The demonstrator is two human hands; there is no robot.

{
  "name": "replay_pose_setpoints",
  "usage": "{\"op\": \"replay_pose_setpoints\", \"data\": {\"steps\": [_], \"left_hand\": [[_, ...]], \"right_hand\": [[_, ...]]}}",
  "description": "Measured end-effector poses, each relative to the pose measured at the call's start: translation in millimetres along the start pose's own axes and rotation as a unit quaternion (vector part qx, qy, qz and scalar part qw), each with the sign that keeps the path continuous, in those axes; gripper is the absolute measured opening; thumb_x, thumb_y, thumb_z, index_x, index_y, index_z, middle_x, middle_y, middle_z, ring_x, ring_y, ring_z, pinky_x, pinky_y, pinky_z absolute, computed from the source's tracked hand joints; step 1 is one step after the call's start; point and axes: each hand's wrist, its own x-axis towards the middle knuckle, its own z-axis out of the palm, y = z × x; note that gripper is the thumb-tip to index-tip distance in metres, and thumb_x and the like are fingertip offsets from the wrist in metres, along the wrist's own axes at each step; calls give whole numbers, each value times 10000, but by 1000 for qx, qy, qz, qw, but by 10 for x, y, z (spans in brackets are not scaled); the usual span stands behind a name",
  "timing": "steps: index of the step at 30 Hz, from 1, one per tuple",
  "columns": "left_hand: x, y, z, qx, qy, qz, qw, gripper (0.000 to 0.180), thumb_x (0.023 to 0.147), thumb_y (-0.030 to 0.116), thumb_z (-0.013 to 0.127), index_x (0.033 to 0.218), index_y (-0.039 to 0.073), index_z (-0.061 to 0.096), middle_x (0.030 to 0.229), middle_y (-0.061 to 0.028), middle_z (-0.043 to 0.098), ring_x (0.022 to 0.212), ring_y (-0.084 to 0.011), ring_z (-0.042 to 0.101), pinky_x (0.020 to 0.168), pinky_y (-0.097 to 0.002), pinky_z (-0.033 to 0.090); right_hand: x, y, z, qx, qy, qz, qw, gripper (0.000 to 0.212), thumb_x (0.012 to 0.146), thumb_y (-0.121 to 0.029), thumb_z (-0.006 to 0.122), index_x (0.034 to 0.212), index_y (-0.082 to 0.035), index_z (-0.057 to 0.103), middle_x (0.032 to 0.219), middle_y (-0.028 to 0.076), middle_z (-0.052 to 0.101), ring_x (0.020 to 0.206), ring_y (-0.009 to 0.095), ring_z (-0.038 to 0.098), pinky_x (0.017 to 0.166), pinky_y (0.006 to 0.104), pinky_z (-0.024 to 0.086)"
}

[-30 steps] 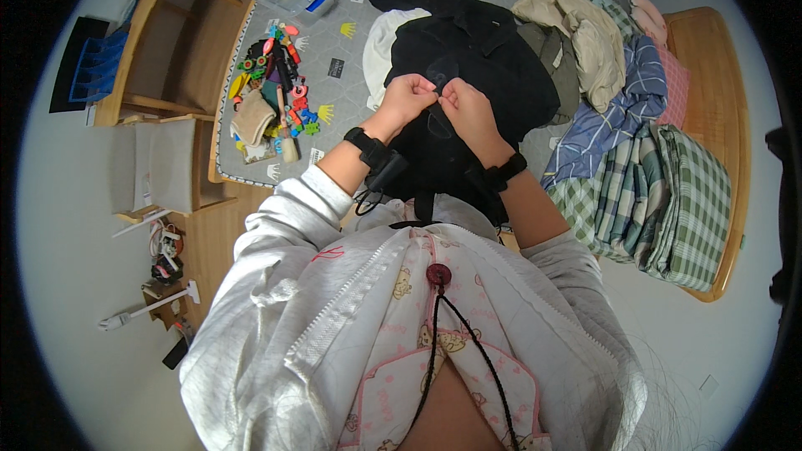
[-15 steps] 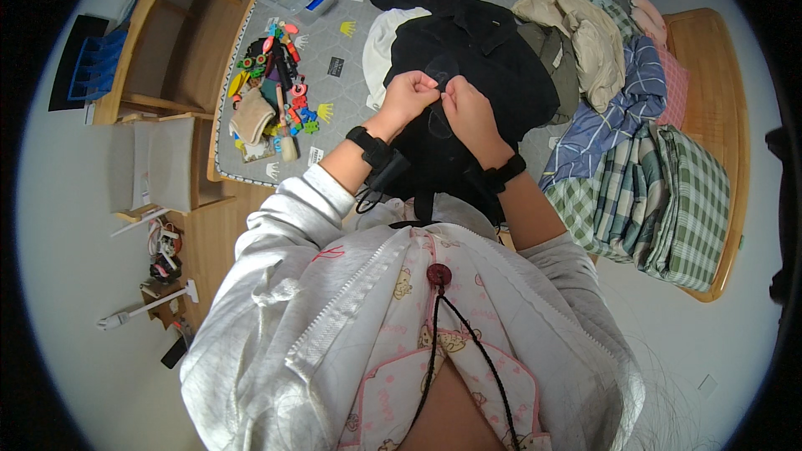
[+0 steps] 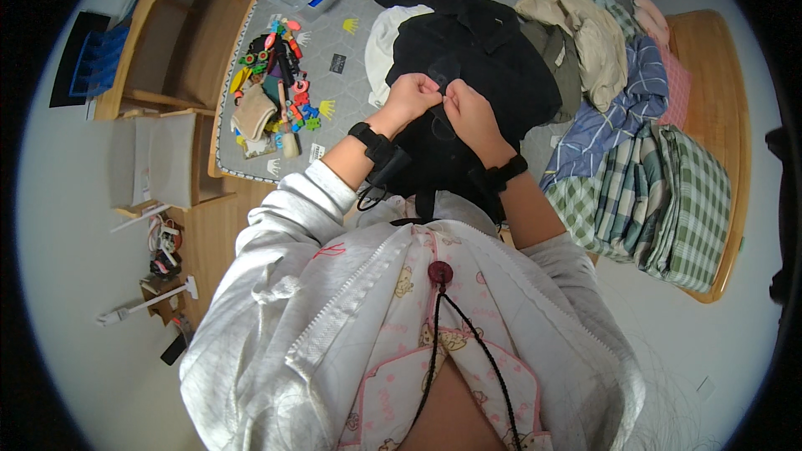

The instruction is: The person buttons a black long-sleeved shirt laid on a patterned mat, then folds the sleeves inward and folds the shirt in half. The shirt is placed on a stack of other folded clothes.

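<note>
On the grey sheet (image 3: pixel 347 92) we find small rectangular patches printed among the crown motifs: a dark patch (image 3: pixel 337 63) with pale lettering beside the toys (image 3: pixel 288 67), and a white patch (image 3: pixel 317 152) with dark characters below them. Both are too small for us to read surely. We see pink lettering between the bear pictures on the pyjama top (image 3: pixel 393 384), curved and blurred by the folds. The light grey hoodie (image 3: pixel 284 317) carries a red line mark (image 3: pixel 328 251); we cannot tell whether it forms letters. On the black garment (image 3: pixel 468 42) we make out only a tiny pale mark.
</note>
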Motion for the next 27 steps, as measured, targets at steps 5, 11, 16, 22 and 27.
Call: {"op": "replay_pose_setpoints", "data": {"steps": [5, 11, 16, 22, 27], "left_hand": [[29, -16, 7, -17, 15, 4, 1000, 90, 737, 58, 647, 772, 23, 572, 717, 14, 567, 638, -53, 505, 577, -194, 417], [-21, 52, -14, -96, -2, -14, 995, 84, 767, 85, 638, 793, 26, 585, 715, 13, 568, 634, -52, 521, 572, -188, 427], [-48, 155, -88, -134, -69, -102, 983, 135, 810, 156, 620, 771, 28, 597, 680, 16, 567, 601, -57, 535, 549, -183, 433], [-60, 141, -83, -144, -74, -60, 985, 162, 801, 154, 602, 697, 32, 580, 623, 21, 538, 558, -59, 502, 522, -192, 405], [-2, 85, -61, -136, -34, 10, 990, 169, 772, 106, 594, 643, 56, 498, 589, 55, 429, 556, -35, 385, 503, -211, 321]], "right_hand": [[-8, -28, 85, 10, 35, 21, 999, 99, 834, -103, 533, 851, -32, 466, 789, 172, 564, 733, 359, 560, 613, 399, 453], [36, 52, 111, 183, -8, 148, 972, 97, 851, -106, 514, 860, -17, 476, 792, 170, 573, 735, 337, 575, 632, 377, 457], [16, 3, 88, 124, 31, 92, 987, 107, 860, -111, 507, 872, -12, 470, 792, 173, 569, 736, 335, 576, 627, 375, 459], [46, -78, -1, -50, 24, -24, 998, 104, 874, -118, 490, 899, -26, 451, 820, 179, 563, 755, 354, 568, 622, 411, 457], [77, -121, 77, -22, 86, -26, 996, 96, 859, -104, 506, 878, -25, 454, 772, 168, 546, 708, 349, 555, 592, 390, 442]]}}
